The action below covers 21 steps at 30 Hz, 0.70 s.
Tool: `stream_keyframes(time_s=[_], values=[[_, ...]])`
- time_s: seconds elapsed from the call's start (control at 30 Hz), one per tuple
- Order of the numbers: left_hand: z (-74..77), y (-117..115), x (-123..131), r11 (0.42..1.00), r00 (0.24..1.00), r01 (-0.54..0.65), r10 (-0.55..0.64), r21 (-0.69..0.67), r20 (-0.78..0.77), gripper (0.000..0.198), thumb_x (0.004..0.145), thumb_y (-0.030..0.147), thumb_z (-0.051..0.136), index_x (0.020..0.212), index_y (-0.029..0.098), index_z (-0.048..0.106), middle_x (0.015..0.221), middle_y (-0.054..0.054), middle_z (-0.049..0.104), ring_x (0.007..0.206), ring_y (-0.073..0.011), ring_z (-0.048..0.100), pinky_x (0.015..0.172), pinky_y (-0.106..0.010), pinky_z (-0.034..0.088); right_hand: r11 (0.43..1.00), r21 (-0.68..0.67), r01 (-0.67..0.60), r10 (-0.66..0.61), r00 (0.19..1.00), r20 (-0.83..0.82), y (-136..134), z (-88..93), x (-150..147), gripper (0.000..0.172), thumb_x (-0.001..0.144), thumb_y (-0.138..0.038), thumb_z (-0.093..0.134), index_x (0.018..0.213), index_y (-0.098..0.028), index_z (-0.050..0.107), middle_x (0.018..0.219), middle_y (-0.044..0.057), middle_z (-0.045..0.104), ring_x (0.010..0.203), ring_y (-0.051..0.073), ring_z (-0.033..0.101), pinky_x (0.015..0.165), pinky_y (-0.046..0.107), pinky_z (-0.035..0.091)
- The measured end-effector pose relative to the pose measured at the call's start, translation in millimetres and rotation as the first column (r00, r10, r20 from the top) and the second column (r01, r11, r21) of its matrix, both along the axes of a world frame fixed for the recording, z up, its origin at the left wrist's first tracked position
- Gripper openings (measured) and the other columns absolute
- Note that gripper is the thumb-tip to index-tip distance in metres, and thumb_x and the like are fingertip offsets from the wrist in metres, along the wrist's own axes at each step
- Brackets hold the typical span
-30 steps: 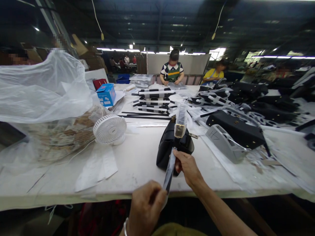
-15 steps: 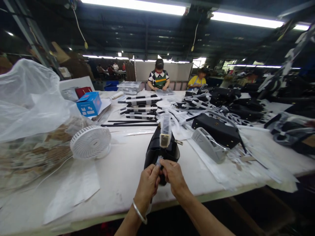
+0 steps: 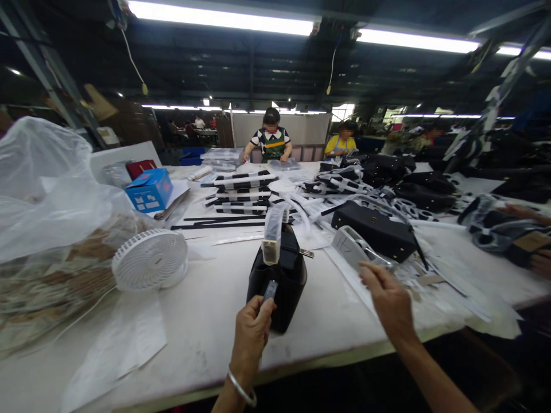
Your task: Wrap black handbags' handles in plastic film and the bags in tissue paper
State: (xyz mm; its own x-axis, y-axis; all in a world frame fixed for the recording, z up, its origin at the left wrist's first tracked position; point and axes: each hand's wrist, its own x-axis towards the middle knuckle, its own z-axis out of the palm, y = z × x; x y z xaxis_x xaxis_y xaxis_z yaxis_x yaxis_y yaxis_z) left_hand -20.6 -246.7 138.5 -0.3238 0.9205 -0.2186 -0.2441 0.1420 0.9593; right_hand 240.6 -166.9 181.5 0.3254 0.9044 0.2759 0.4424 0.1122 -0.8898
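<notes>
From your head camera, a black bag (image 3: 295, 287) stands on the white table (image 3: 206, 321) straight in front of you. Your left hand (image 3: 252, 330) pinches the end of a strap (image 3: 270, 290) between thumb and fingers, at the near side of that bag. Above it, a buckle (image 3: 271, 251) is wrapped in clear plastic, and a metal tag (image 3: 306, 253) sticks out on the right. A pale bangle (image 3: 240, 390) circles your left wrist.

Your right hand (image 3: 390, 301) is raised well apart from the bag, next to a grey tape dispenser (image 3: 350, 246). Its fingers are half curled and close together; you cannot tell from here whether they touch the dispenser or hold anything. Just behind the dispenser lies a second black bag (image 3: 374, 229).

On your left are a white fan (image 3: 148, 261), a blue box (image 3: 148, 190) and a big clear sack (image 3: 47, 252) with brown scraps inside. Wrapped black-and-white pieces (image 3: 243, 195) are stacked farther back, beyond some thin black strips (image 3: 215, 222). Across the table, a co-worker in a striped top (image 3: 273, 144) has both hands low over clear plastic (image 3: 286, 165).
</notes>
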Motion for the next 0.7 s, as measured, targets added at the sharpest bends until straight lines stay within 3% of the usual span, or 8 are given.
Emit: stream_keyframes(time_s=[0.07,0.13,0.2,0.3,0.37,0.43,0.57,0.7], values=[[-0.7,0,0,1.000,1.000,-0.007,0.007,-0.002,0.005,0.059,0.059,0.074,0.069,0.068,0.019,0.051,0.042,0.014,0.024,0.034,-0.0015,0.016,0.033,-0.015,0.010,0.976,0.059,0.207,-0.209,0.978,0.025,24,-14.5,47,0.054,0.076,-0.055,0.057,0.114,-0.017,0.066,0.114,0.013,0.066,0.099,0.030,0.061,0.090,0.043,0.048],[-0.7,1,0,1.000,1.000,-0.017,0.017,-0.004,0.014,0.058,0.058,0.073,0.070,0.068,0.019,0.051,0.042,0.014,0.024,0.034,-0.0015,0.016,0.032,-0.015,0.010,0.966,-0.056,0.252,-0.254,0.967,-0.036,43,-33.6,80,0.062,0.070,-0.054,0.061,0.117,-0.014,0.061,0.127,0.017,0.059,0.114,0.034,0.056,0.098,0.048,0.044],[-0.7,0,0,1.000,1.000,-0.024,0.024,-0.007,0.020,0.057,0.059,0.072,0.071,0.068,0.019,0.052,0.042,0.014,0.024,0.034,-0.0015,0.016,0.032,-0.015,0.011,0.976,-0.163,0.147,-0.174,0.971,-0.166,54,-51.3,97,0.063,0.063,-0.051,0.067,0.114,-0.015,0.059,0.128,0.016,0.058,0.114,0.034,0.057,0.092,0.045,0.051],[-0.5,1,0,1.000,0.999,-0.030,0.030,-0.010,0.018,0.054,0.060,0.069,0.071,0.070,0.018,0.054,0.042,0.014,0.025,0.035,-0.0016,0.017,0.033,-0.015,0.012,0.981,-0.194,-0.022,-0.045,0.941,-0.336,54,-64.6,103,0.068,0.058,-0.049,0.075,0.116,-0.020,0.057,0.133,0.013,0.055,0.099,0.027,0.065,0.072,0.035,0.059],[0.4,1,1,0.999,0.999,-0.037,0.037,-0.015,0.013,0.053,0.060,0.067,0.072,0.071,0.018,0.054,0.042,0.014,0.026,0.035,-0.0015,0.017,0.033,-0.014,0.013,0.978,-0.205,-0.043,-0.030,0.940,-0.340,55,-63.3,106,0.075,0.059,-0.050,0.076,0.124,-0.021,0.053,0.134,0.013,0.054,0.092,0.024,0.067,0.065,0.032,0.059],[2.2,1,2,0.999,0.999,-0.043,0.043,-0.024,0.012,0.054,0.059,0.067,0.073,0.071,0.018,0.054,0.043,0.014,0.025,0.035,-0.0015,0.017,0.034,-0.014,0.012,0.975,-0.220,0.000,-0.054,0.970,-0.238,61,-57.2,113,0.074,0.063,-0.052,0.074,0.126,-0.021,0.053,0.129,0.013,0.057,0.092,0.024,0.066,0.064,0.031,0.057],[5.9,0,3,0.999,0.999,-0.048,0.048,-0.024,0.002,0.054,0.059,0.067,0.073,0.072,0.018,0.054,0.043,0.014,0.025,0.035,-0.0015,0.017,0.034,-0.014,0.012,0.965,-0.260,-0.045,0.004,0.987,-0.158,82,-43.7,126,0.048,0.068,-0.050,0.069,0.100,-0.015,0.067,0.114,0.014,0.066,0.096,0.025,0.064,0.069,0.031,0.055],[4.7,0,3,0.998,0.998,-0.061,0.061,-0.029,0.008,0.056,0.057,0.068,0.074,0.071,0.018,0.054,0.043,0.014,0.025,0.035,-0.0014,0.017,0.034,-0.014,0.012,0.932,-0.325,-0.161,0.102,0.976,-0.192,92,-37.9,125,0.040,0.069,-0.052,0.069,0.086,-0.015,0.070,0.095,0.011,0.071,0.083,0.022,0.065,0.065,0.031,0.053]])
